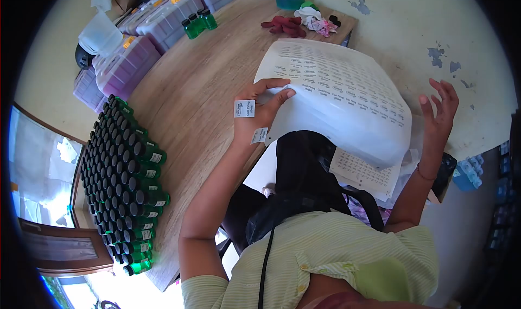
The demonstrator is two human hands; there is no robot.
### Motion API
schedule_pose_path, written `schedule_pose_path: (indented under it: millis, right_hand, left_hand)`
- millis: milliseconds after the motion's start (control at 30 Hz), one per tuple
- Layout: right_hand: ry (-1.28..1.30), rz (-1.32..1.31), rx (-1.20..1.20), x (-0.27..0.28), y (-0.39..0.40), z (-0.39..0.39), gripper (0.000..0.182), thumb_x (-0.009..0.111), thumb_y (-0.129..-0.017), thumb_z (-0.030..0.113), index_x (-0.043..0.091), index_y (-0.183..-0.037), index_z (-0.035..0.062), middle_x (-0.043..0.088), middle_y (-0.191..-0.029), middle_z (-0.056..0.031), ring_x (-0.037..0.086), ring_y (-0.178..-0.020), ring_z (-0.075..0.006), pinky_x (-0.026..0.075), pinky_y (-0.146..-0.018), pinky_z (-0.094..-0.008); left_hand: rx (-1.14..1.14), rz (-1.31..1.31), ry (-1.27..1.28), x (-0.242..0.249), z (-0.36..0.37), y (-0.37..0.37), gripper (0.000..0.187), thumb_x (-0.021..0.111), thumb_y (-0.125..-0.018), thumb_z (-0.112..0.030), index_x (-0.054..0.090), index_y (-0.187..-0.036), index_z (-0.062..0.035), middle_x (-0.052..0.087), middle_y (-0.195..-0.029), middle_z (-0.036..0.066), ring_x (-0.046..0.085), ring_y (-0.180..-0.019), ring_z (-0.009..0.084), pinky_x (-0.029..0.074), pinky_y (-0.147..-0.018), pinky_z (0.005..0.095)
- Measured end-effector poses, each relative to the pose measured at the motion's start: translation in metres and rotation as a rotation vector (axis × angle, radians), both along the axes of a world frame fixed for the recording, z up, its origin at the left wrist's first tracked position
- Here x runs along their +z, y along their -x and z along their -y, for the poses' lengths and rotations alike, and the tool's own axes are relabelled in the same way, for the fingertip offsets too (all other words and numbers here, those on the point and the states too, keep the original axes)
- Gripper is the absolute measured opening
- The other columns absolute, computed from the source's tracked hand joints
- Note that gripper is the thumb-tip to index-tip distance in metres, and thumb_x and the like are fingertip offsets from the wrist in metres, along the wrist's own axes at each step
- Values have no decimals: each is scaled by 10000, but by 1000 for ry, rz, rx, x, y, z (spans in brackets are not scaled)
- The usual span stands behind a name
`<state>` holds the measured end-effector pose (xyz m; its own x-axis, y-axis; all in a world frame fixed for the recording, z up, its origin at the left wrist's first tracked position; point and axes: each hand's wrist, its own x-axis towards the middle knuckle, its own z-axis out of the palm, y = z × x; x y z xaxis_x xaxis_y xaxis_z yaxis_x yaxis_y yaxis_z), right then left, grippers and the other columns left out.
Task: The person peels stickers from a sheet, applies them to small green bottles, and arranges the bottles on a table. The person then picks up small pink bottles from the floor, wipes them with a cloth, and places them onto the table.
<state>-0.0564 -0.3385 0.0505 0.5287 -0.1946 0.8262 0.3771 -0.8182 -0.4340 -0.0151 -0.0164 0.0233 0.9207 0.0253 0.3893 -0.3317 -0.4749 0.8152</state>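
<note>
At the left of the frame we see lots of small green bottles (126, 184) with black caps lying in neat rows on the wooden table (201, 86). They are packed side by side, likely so they do not roll away. Some have white labels already. Above them, in the upper left, sit purple tubs (127, 62), and two more green bottles (198, 24) stand alone.

In the middle, our left hand (259, 113) pinches the edge of a big sheet of stickers (336, 97) between thumb and fingers. Two peeled stickers (245, 109) cling to the back of that hand, perhaps kept there to be handy. The sheet bends over our lap, with another sheet (363, 173) under it.

At the right, our right hand (438, 111) is spread wide and holds nothing, just beside the sheet.

The words on the stickers are too small to read. A black bag (304, 168) on our lap hides our legs. The frame's dark edges cut off the blue things (467, 176) at far right.
</note>
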Motion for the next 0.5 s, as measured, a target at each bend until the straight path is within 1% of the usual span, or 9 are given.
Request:
schedule_pose_path:
  millis: [67, 133, 167, 233, 267, 367, 400, 500]
  right_hand:
    - [8, -30, 181, 17, 3, -16, 235, 657, -810, 153, 613, -1016, 50, 534, -1074, -84, 533, -987, -194, 412, -851, -290]
    - [72, -163, 485, 23, -2, -50, 214, 678, -773, 127, 632, -958, 31, 558, -1013, -85, 545, -960, -193, 421, -839, -298]
    - [107, -199, 566, 23, -6, -65, 182, 679, -756, 86, 638, -921, 21, 572, -960, -88, 558, -927, -212, 430, -825, -294]
    - [147, -254, 742, 14, -19, -89, 170, 673, -754, 71, 643, -917, 32, 576, -955, -93, 567, -904, -235, 446, -810, -307]
    - [200, -229, 762, 9, -26, -97, 176, 673, -744, 65, 647, -916, 40, 580, -961, -89, 568, -907, -241, 456, -796, -325]
    - [249, -203, 810, 6, -42, -113, 185, 660, -756, 37, 637, -939, 33, 578, -998, -87, 570, -925, -232, 449, -830, -314]
    - [282, -187, 798, 4, -46, -116, 186, 657, -765, 59, 637, -948, 39, 578, -1016, -89, 571, -938, -237, 453, -836, -318]
    - [309, -153, 811, -1, -58, -126, 207, 658, -770, 82, 629, -971, 43, 578, -1028, -91, 570, -947, -242, 457, -836, -323]
  left_hand:
    - [-16, 38, -10, -2, 3, 4, 310, 762, -704, -284, 696, -947, -104, 676, -858, 96, 632, -775, 172, 490, -709, 295]
    - [-55, 104, 9, -5, 6, 6, 297, 761, -705, -277, 695, -936, -102, 674, -847, 94, 631, -758, 176, 489, -687, 296]
    - [-66, 117, -8, -7, 6, 7, 289, 759, -710, -272, 694, -934, -101, 672, -841, 94, 630, -754, 175, 488, -682, 295]
    - [-85, 143, -44, -9, 7, 8, 273, 755, -718, -263, 692, -928, -100, 669, -828, 93, 628, -746, 172, 487, -670, 293]
    - [-108, 127, -25, -9, 8, 10, 238, 755, -723, -213, 686, -918, -94, 662, -826, 93, 625, -754, 169, 487, -677, 293]
    - [-194, 183, 54, -16, 10, 9, 214, 756, -720, -150, 681, -909, -84, 658, -833, 96, 626, -763, 168, 489, -677, 298]
    - [-206, 161, 54, -14, 11, 10, 212, 756, -714, -111, 676, -906, -75, 657, -848, 89, 623, -804, 168, 484, -718, 301]
    - [-273, 202, -10, -14, 11, 9, 218, 734, -719, -64, 676, -925, -101, 641, -950, 98, 626, -861, 191, 480, -748, 285]
